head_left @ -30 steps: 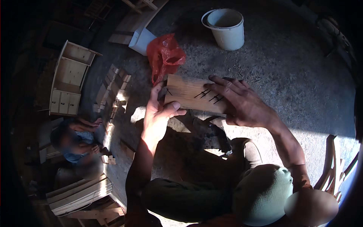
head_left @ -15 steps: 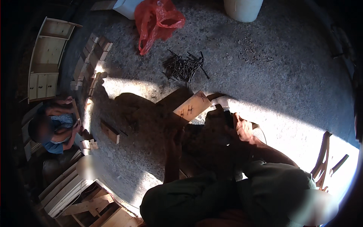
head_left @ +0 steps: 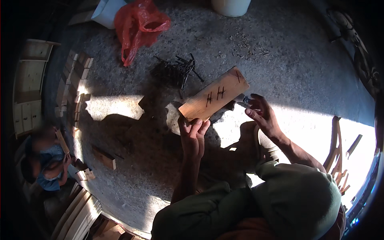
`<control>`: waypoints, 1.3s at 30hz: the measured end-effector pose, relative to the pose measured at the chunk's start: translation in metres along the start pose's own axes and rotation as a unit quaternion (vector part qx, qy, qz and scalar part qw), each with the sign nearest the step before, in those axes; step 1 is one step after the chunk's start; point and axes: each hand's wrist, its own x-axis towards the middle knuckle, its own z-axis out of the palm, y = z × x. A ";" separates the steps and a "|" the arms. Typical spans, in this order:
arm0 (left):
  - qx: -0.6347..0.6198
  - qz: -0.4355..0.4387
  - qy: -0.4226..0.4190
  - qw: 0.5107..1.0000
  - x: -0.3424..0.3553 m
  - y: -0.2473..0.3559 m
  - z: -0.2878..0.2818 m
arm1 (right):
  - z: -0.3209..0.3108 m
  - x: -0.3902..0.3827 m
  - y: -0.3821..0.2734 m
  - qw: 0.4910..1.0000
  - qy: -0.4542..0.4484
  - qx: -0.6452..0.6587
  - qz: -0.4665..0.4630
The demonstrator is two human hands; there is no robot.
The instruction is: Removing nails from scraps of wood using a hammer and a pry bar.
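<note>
My left hand [head_left: 192, 136] grips the lower left end of a wooden board [head_left: 206, 94], which is tilted up toward the right and bears dark H-like marks and a stroke on its face. My right hand [head_left: 262, 114], just right of the board, has its fingers curled at a small dark and bluish object [head_left: 246, 100] too small to name. Beyond the board, a loose pile of dark metal rods or long nails [head_left: 182, 68] lies on the concrete floor [head_left: 280, 52]. My legs [head_left: 296, 200] in green trousers are below my hands.
A red plastic bag [head_left: 140, 24], white bucket [head_left: 230, 6] and white container [head_left: 106, 14] stand farther off. At left are a wooden cabinet [head_left: 28, 116], rows of small blocks [head_left: 82, 68], a seated person [head_left: 48, 160] holding a stick, and stacked boards [head_left: 80, 212]. Curved wood pieces [head_left: 336, 148] lie at right.
My right hand has let go of the board and moved to the small dark object. The board, in my left hand, has been turned to a slant. The rod pile has come into view.
</note>
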 end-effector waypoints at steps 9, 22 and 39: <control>0.370 0.028 -0.255 0.893 -0.020 -0.058 0.080 | -0.028 0.028 0.024 0.946 0.149 0.284 0.055; 0.700 0.190 -0.320 0.609 0.011 0.015 0.066 | -0.183 0.036 0.104 0.955 0.175 -0.230 0.068; 0.849 0.040 -0.241 0.469 0.059 0.044 -0.023 | -0.053 0.055 0.137 0.886 -0.023 -0.417 -0.201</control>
